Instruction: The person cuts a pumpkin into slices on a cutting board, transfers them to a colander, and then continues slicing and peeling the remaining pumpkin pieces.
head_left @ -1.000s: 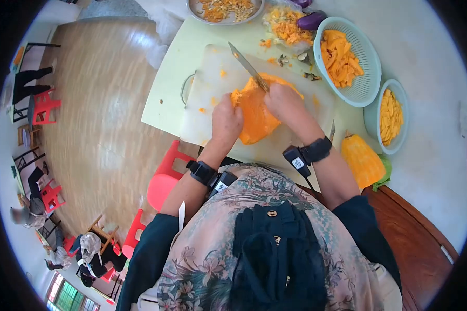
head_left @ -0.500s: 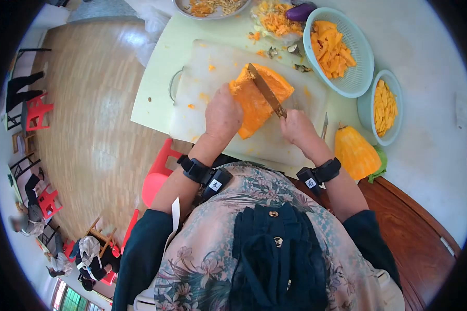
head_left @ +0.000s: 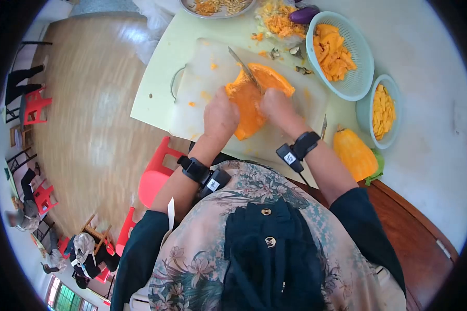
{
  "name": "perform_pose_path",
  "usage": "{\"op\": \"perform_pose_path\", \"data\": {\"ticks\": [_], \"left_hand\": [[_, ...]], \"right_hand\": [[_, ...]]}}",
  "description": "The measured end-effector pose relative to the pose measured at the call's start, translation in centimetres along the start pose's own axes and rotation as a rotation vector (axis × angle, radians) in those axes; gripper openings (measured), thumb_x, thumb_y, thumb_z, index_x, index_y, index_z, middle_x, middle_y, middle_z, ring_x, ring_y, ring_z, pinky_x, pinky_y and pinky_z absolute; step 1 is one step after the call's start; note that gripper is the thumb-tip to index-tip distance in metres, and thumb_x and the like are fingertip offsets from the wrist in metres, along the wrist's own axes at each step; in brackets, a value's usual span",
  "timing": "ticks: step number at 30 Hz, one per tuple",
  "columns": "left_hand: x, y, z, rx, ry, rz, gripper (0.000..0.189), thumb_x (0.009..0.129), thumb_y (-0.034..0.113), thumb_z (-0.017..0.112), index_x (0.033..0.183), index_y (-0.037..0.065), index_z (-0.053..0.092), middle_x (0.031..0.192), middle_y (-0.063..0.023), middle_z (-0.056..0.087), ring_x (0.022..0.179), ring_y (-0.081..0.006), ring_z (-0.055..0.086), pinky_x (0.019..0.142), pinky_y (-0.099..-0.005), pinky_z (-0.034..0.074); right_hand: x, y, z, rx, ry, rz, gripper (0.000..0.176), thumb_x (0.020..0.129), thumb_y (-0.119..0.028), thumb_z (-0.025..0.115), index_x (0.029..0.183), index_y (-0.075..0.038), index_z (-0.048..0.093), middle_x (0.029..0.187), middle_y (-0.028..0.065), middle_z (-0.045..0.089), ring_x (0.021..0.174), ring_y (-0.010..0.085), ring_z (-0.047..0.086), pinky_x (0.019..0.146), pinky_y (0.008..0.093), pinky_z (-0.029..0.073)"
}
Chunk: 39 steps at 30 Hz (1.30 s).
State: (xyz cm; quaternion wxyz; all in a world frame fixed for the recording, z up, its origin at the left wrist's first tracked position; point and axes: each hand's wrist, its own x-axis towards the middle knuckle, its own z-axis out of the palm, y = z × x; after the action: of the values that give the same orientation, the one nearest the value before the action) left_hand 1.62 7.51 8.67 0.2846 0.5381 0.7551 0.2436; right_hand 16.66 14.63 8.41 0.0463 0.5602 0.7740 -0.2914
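A large orange pumpkin piece (head_left: 248,106) lies on the white cutting board (head_left: 192,116), its hollowed inside facing up. My left hand (head_left: 221,115) is closed on its left edge, with the fingertips hidden behind the hand. In my right hand (head_left: 278,107) is the handle of a knife (head_left: 245,67). The blade slants up and left across the upper part of the pumpkin, and its tip reaches past the far edge over the board. Small orange scraps lie around on the board.
A colander (head_left: 367,62) of pumpkin pieces and a bowl (head_left: 398,111) of cut strips stand to the right. Near them lie a peeled pumpkin (head_left: 354,154), a small knife (head_left: 324,127) and an eggplant (head_left: 304,15). A metal plate (head_left: 218,14) of seeds sits at the back.
My right hand has moved up and left, pushing the knife forward so its tip extends beyond the pumpkin's far edge. My left hand stays on the pumpkin, nearly unmoved.
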Motion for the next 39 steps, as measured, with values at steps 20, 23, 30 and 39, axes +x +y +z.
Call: {"op": "perform_pose_path", "data": {"ticks": [20,23,30,39], "left_hand": [[-0.1,-0.6,0.2,-0.031,0.075,0.023,0.034,0.076,0.006,0.051,0.108,-0.006,0.049,0.087,-0.0267,0.059,0.083,-0.0412,0.057,0.074,-0.0464,0.046],[0.1,-2.1,0.8,-0.034,0.089,0.03,0.033,0.076,0.007,0.051,0.107,-0.004,0.05,0.086,-0.0266,0.059,0.08,-0.0418,0.057,0.072,-0.0475,0.046],[-0.1,-3.7,0.8,-0.142,0.113,0.029,0.028,0.076,0.006,0.05,0.102,-0.004,0.051,0.081,-0.0269,0.059,0.077,-0.0432,0.057,0.069,-0.0468,0.046],[-0.2,-3.7,0.9,-0.155,0.128,0.069,0.026,0.076,0.004,0.051,0.1,-0.005,0.051,0.083,-0.0272,0.059,0.078,-0.043,0.057,0.068,-0.0465,0.046]], "right_hand": [[-4.2,1.1,-0.3,0.017,-0.017,0.1,0.019,0.072,-0.01,0.052,0.074,0.004,0.064,0.075,0.0268,0.061,0.074,0.0404,0.062,0.067,0.0448,0.05],[-3.2,1.8,0.8,-0.04,-0.016,0.132,0.02,0.074,-0.01,0.051,0.075,0.005,0.064,0.075,0.0271,0.061,0.074,0.0407,0.062,0.067,0.0451,0.05],[-4.6,3.4,0.2,-0.039,0.058,-0.04,0.022,0.077,-0.014,0.052,0.074,0.005,0.063,0.071,0.0269,0.06,0.068,0.0413,0.061,0.065,0.0463,0.05],[-8.6,-0.2,-0.6,0.013,-0.016,-0.074,0.025,0.079,-0.018,0.052,0.07,0.004,0.06,0.067,0.0282,0.057,0.066,0.0423,0.059,0.063,0.0485,0.048]]}}
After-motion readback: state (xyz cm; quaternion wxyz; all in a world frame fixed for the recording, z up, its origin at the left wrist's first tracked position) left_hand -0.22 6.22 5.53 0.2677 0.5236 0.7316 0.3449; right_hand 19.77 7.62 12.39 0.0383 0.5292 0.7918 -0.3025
